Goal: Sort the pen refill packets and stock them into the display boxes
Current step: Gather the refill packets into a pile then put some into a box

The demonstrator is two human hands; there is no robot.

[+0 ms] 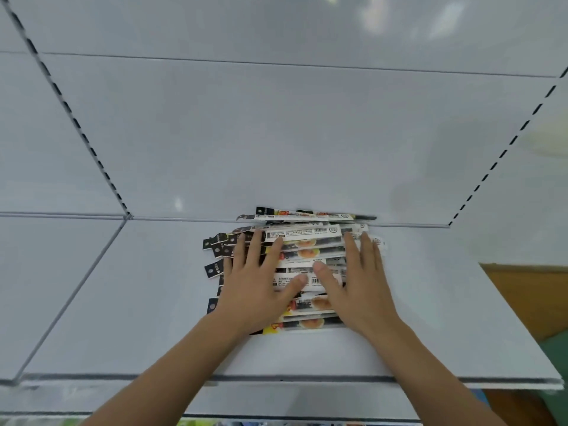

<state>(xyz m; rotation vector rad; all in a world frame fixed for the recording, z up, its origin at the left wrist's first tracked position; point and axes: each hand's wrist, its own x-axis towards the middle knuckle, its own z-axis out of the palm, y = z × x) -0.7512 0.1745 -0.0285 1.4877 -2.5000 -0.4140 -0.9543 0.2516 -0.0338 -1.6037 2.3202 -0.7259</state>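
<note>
Left hand [255, 284]: flat on packets [307, 244], fingers spread
Right hand [358, 284]: flat on packets, fingers nearly together
Packets: heaped on shelf [153, 302]; print unreadable, probably refills

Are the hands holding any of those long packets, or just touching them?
Nothing is held. The left hand and right hand lie flat, fingers straight, on the pile of long printed plastic refill packets.

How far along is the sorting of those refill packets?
Barely begun, it seems. Done: nothing visibly sorted. In hand: the left hand and right hand press flat on a loose pile of packets on the white shelf. Left: sorting and stocking; no display boxes are in view.
</note>
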